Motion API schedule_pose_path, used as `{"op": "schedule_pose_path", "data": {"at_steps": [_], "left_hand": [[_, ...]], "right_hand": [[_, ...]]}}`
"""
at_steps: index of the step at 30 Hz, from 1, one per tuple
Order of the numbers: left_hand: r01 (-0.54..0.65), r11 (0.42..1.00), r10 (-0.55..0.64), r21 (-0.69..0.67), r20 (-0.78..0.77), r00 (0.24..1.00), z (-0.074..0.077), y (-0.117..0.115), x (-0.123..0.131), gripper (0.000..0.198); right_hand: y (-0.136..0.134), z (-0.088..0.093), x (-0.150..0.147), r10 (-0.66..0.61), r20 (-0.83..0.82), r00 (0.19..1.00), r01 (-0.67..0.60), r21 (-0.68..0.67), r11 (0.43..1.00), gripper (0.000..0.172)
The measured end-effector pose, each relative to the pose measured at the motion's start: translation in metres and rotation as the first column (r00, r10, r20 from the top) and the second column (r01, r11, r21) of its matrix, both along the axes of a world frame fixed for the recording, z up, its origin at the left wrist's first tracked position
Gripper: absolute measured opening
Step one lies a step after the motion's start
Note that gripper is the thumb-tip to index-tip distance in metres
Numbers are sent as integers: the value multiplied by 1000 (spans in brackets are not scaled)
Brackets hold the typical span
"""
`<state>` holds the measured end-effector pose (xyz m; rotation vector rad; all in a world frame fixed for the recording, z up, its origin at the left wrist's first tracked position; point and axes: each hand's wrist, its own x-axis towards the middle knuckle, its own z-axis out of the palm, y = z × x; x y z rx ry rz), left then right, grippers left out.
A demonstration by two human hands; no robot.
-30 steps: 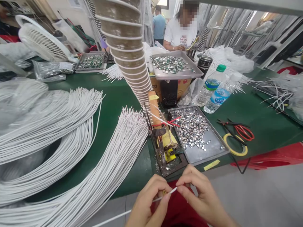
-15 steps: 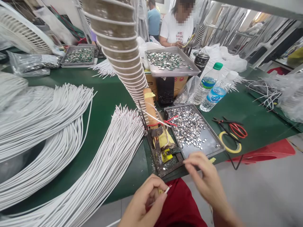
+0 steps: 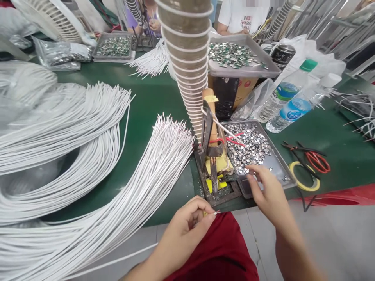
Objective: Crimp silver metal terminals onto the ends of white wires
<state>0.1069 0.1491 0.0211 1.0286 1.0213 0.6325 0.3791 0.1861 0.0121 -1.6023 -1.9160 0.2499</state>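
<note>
At the near edge of the green surface (image 3: 152, 105), over a red cloth (image 3: 216, 253), I see the left hand (image 3: 187, 226) closed in a pinch on one thin white wire (image 3: 213, 213); the stripped end of the wire sticks out a little past the thumb and the index finger, and the rest of it runs back to the left under the wrist. To the right, the right hand (image 3: 268, 191) is stretched forward over the near corner of a flat metal tray (image 3: 278, 166), with the fingertips down at the edge of the heap of small shiny metal pieces (image 3: 249, 146) that lies in it; I cannot tell if a piece is already between the fingers or not. Just beside the tray on its left stands a dark metal fixture (image 3: 215, 171) with yellow parts, and a ribbed hose (image 3: 187, 50) hangs down right behind it. Large bundles of white cables (image 3: 140, 183) are spread on the surface to the left. Behind the tray lie two water bottles (image 3: 285, 95), and to its right red scissors (image 3: 318, 162) and a yellow tape ring (image 3: 304, 182). Far at the back a second tray (image 3: 243, 70) stands raised on a box, and a person in a white shirt (image 3: 243, 15) sits behind it
</note>
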Motion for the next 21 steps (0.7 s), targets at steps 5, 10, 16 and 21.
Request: {"op": "schedule_pose_path", "data": {"at_steps": [5, 10, 16, 21], "left_hand": [[-40, 999, 41, 28, -16, 999, 5, 7, -5, 27], [-87, 990, 90, 109, -19, 996, 17, 16, -4, 18], [-45, 998, 50, -44, 106, 993, 21, 19, 5, 21], [-75, 994, 86, -80, 146, 985, 23, 21, 11, 20]], "right_hand": [[-35, 13, -24, 119, -299, 947, -104, 67, 992, 20], [-49, 6, -54, 223, -388, 894, -197, 105, 975, 23], [-49, 7, -66, 238, -387, 891, -218, 94, 971, 26], [-48, 10, -68, 254, -381, 889, -233, 103, 967, 27]]}}
